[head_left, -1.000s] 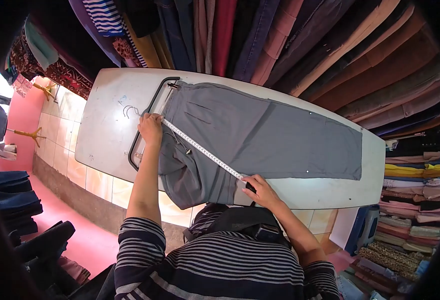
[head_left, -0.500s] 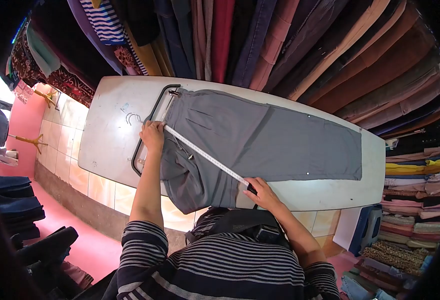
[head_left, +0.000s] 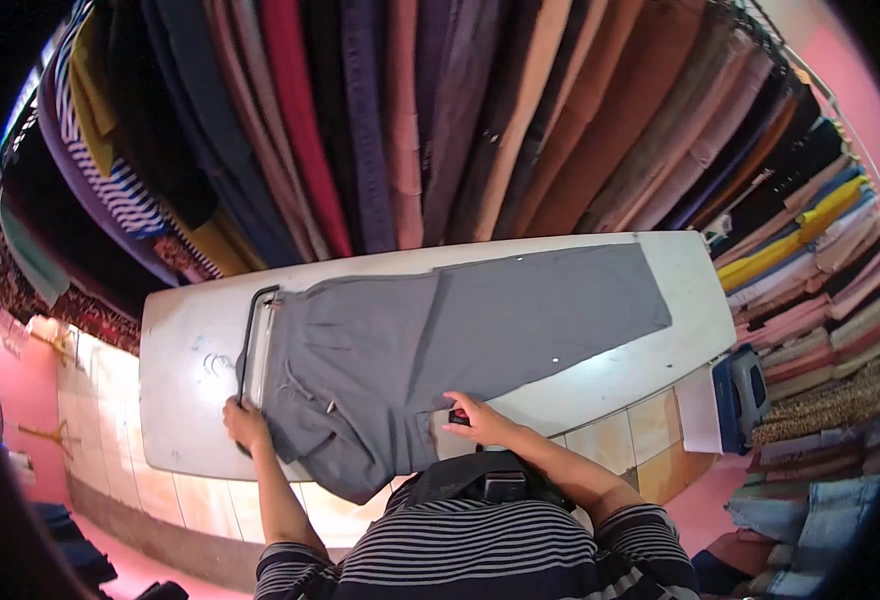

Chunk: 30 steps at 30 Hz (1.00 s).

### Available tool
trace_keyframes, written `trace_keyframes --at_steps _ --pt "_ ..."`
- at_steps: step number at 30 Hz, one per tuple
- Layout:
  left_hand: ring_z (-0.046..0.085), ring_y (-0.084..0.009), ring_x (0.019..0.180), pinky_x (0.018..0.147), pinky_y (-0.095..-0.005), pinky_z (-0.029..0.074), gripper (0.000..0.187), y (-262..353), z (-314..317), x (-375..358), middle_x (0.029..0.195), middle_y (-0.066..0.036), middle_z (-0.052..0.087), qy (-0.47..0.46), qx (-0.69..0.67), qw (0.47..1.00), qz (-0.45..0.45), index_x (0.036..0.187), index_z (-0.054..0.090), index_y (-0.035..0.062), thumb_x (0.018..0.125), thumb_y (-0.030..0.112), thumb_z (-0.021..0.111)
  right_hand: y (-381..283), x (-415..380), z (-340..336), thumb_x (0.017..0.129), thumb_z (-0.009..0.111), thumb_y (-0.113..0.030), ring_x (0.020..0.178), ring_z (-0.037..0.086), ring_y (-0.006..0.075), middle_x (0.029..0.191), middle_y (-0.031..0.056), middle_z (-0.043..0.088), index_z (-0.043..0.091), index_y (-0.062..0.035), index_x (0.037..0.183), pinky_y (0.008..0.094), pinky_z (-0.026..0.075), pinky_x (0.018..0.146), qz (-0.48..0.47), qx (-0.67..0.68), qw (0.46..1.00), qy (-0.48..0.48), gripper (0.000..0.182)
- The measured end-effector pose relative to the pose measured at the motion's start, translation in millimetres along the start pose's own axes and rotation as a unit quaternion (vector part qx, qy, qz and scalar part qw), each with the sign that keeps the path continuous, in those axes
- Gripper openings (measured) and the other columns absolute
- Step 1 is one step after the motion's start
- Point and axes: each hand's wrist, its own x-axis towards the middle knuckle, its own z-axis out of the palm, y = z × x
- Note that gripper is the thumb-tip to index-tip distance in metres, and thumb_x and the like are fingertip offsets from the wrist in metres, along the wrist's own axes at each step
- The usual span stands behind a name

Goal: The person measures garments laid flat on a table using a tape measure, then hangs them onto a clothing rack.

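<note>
1. The grey trousers (head_left: 500, 320) lie on the white tabletop (head_left: 185, 340), their waist end at the black-framed hanger (head_left: 251, 345) and a flat leg reaching away to the right, beyond the right hand (head_left: 482, 420)

2. The left hand (head_left: 247, 424) grasps the hanger's frame towards its near end, just beside the waist of the trousers; its fingers are bent around the frame

3. The right hand holds a small black and red tape measure (head_left: 459, 415) between thumb and fingers, at the near side of the trousers, close to the tabletop's near edge

4. Between the 2 hands the cloth is creased and bunched, and part of it hangs past the near edge towards the person's striped shirt (head_left: 470, 550); the flat leg carries 2 small white dots

5. The fingers cover part of the tape measure, and it is too small to tell whether any strip runs out of it. The left hand hides a stretch of the frame, and the folds hide the shape of the bunched leg. A pale patch beside the right hand is hard to make out

6. Hanging garments (head_left: 400, 130) beyond the far edge run out of view at the top, and the dark rim of the view cuts off the folded stacks (head_left: 820, 260) at the right
</note>
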Motion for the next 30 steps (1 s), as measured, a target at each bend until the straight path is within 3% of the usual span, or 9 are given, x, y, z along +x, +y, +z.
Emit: trace_keyframes --at_steps 4,6,8,11,15,17,21,23,30 --pt "0.055 -0.0293 0.088 0.07 -0.0425 0.043 0.024 -3.1 1.5 4.8 0.094 -0.011 0.057 0.016 0.007 1.0 0.001 0.096 0.055 0.0071 0.087 0.027 0.046 9.8 -13.6 -29.5 0.077 0.065 -0.031 0.088 0.056 0.0261 0.097 0.0183 0.055 0.036 -0.0058 0.124 0.0349 0.045 0.077 0.029 0.054 0.998 0.028 0.061" --pt "0.057 -0.0311 0.08 0.067 -0.0435 0.042 0.024 1.4 -6.1 1.1 0.088 -0.012 0.06 0.059 -0.006 0.998 -0.005 0.095 0.055 0.0075 0.087 0.027 0.045 17.6 -25.5 -69.2 0.077 0.065 -0.026 0.086 0.056 0.0186 0.098 0.0125 0.056 0.043 -0.0053 0.121 0.0309 0.045 0.075 0.028 0.141 0.974 0.174 0.053" --pt "0.057 -0.0323 0.078 0.067 -0.0442 0.041 0.024 4.7 -15.1 -2.8 0.088 -0.013 0.061 0.091 -0.009 0.996 -0.003 0.097 0.055 0.0076 0.088 0.027 0.044 18.6 -38.1 -130.6 0.077 0.066 -0.019 0.088 0.053 0.0132 0.1 0.0091 0.056 0.049 -0.0052 0.116 0.027 0.044 0.075 0.009 0.089 0.95 0.3 0.045" --pt "0.057 -0.0332 0.082 0.068 -0.0439 0.041 0.027 6.1 -28.9 -6.6 0.092 -0.013 0.061 0.143 -0.048 0.988 0.008 0.1 0.055 0.0073 0.089 0.029 0.043 15.5 -60.0 -227.3 0.073 0.067 -0.011 0.069 0.043 0.0099 0.089 0.0031 0.048 0.053 -0.0046 0.11 0.0227 0.041 0.063 -0.043 -0.036 0.872 0.487 0.04" --pt "0.057 -0.0325 0.083 0.069 -0.0414 0.042 0.026 19.1 -56.5 -15.2 0.092 -0.013 0.061 0.232 -0.077 0.97 0.008 0.1 0.055 0.0065 0.088 0.027 0.045 -16.1 -98.5 -346.9 0.074 0.066 -0.012 0.071 0.044 0.0108 0.088 0.0037 0.05 0.053 -0.0038 0.108 0.0219 0.04 0.065 -0.024 -0.196 0.757 0.623 0.038" --pt "0.057 -0.0313 0.082 0.069 -0.0393 0.043 0.024 22.7 -67.1 -17.6 0.093 -0.012 0.061 0.265 -0.085 0.96 0.016 0.1 0.056 0.0068 0.088 0.026 0.047 -26.3 -115.3 -398.7 0.077 0.065 -0.019 0.078 0.049 0.0162 0.092 0.0074 0.053 0.053 -0.0036 0.107 0.0262 0.041 0.071 -0.079 -0.261 0.701 0.659 0.036" --pt "0.058 -0.0289 0.083 0.068 -0.0388 0.043 0.026 58.3 -92.7 -42.2 0.091 -0.009 0.062 0.344 -0.084 0.935 0.032 0.099 0.058 0.0072 0.087 0.029 0.049 -25.9 -147.0 -465.6 0.079 0.063 -0.027 0.084 0.051 0.0202 0.095 0.0108 0.053 0.053 -0.0034 0.106 0.0292 0.042 0.075 -0.08 -0.232 0.703 0.668 0.037" --pt "0.058 -0.0272 0.082 0.068 -0.0385 0.043 0.027 74.5 -101.7 -56.6 0.091 -0.007 0.063 0.37 -0.046 0.927 0.046 0.097 0.058 0.0073 0.087 0.03 0.049 -12.5 -155.1 -473.3 0.078 0.064 -0.026 0.084 0.051 0.0224 0.095 0.0121 0.053 0.053 -0.0037 0.105 0.0306 0.042 0.075 -0.067 -0.306 0.685 0.658 0.037" --pt "0.057 -0.029 0.079 0.066 -0.0387 0.042 0.022 114.3 -124.9 -104.1 0.088 -0.01 0.061 0.427 -0.021 0.898 0.1 0.096 0.057 0.0045 0.086 0.023 0.05 160.2 -181.7 -475.9 0.074 0.067 -0.021 0.081 0.048 0.0267 0.09 0.0156 0.051 0.052 0.0025 0.1 0.0345 0.041 0.073 0.044 -0.272 0.736 0.618 0.038"
